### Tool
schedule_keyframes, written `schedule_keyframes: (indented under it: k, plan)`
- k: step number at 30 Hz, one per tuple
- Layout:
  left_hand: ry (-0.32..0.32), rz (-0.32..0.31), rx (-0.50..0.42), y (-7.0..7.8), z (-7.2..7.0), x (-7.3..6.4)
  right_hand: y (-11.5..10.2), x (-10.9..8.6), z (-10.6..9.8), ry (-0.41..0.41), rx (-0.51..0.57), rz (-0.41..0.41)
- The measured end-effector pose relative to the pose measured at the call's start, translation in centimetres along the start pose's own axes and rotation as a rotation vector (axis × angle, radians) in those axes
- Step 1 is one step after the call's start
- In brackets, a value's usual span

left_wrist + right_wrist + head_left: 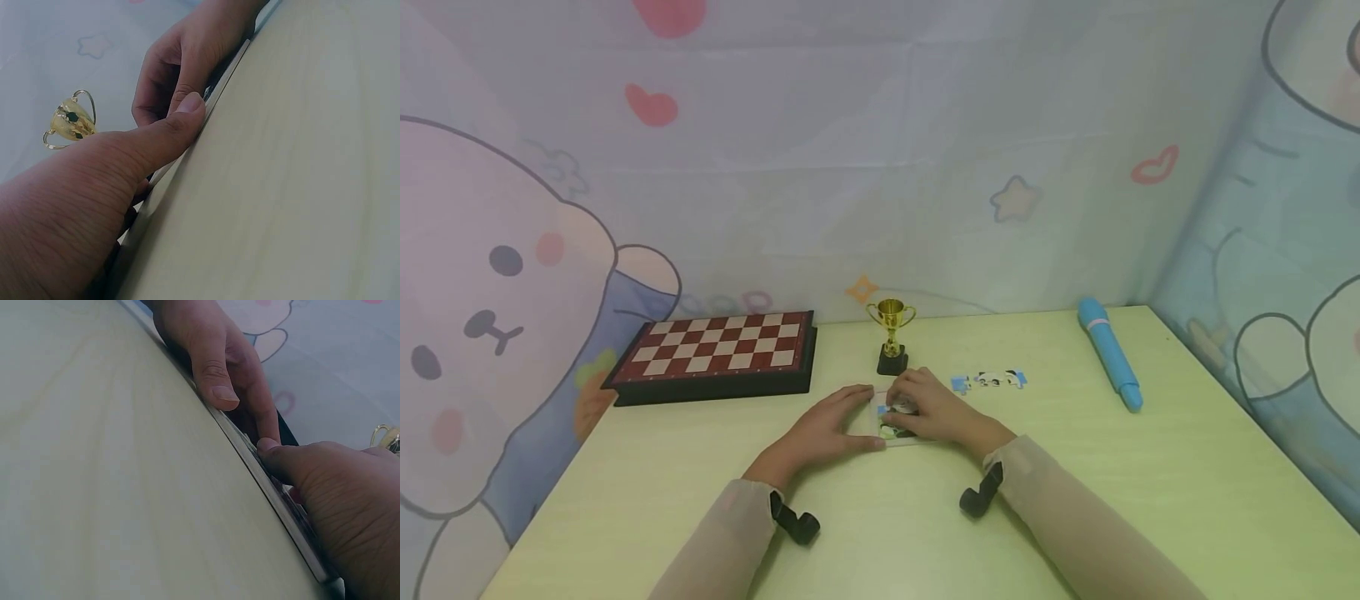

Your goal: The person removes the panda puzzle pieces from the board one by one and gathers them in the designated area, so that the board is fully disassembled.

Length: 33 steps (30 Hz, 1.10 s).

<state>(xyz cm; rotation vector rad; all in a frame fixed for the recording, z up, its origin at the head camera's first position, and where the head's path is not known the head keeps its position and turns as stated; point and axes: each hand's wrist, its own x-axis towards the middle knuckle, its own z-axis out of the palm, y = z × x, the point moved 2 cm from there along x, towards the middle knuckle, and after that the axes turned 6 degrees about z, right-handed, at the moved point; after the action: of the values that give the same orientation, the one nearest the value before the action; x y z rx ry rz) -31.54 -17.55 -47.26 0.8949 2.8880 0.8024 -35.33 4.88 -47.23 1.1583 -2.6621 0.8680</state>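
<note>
A small jigsaw puzzle with a green and blue panda picture lies in a thin white tray at the middle of the table. My left hand spans the tray's left side, fingers extended to its far corner and thumb on its near edge. Over the picture, my right hand bends its fingers and thumb together at a puzzle piece, which they mostly cover. In the left wrist view the left thumb rests on the tray's rim. The right thumb points down at the tray in the right wrist view.
Loose panda puzzle pieces lie right of the tray. Behind it stands a gold trophy cup on a black base. A red and white chessboard box is at the back left, a blue pen-shaped object at the right.
</note>
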Motion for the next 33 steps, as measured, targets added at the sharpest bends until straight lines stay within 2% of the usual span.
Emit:
schedule_keyframes:
  k: [10, 17, 29, 33]
  plan:
    - [-0.006, -0.005, -0.01, 0.28, -0.21, -0.16, -0.08, 0.16, 0.03, 0.019, -0.017, -0.035]
    - [-0.009, -0.005, -0.011, 0.27, -0.14, -0.14, -0.33, 0.06, -0.47, 0.067, 0.007, -0.058]
    - [-0.03, -0.011, -0.002, 0.26, -0.2, 0.09, -0.32, -0.1, -0.56, 0.049, 0.069, -0.124]
    - [-0.033, -0.022, -0.006, 0.27, -0.22, 0.05, -0.32, -0.14, -0.54, 0.023, 0.108, -0.111]
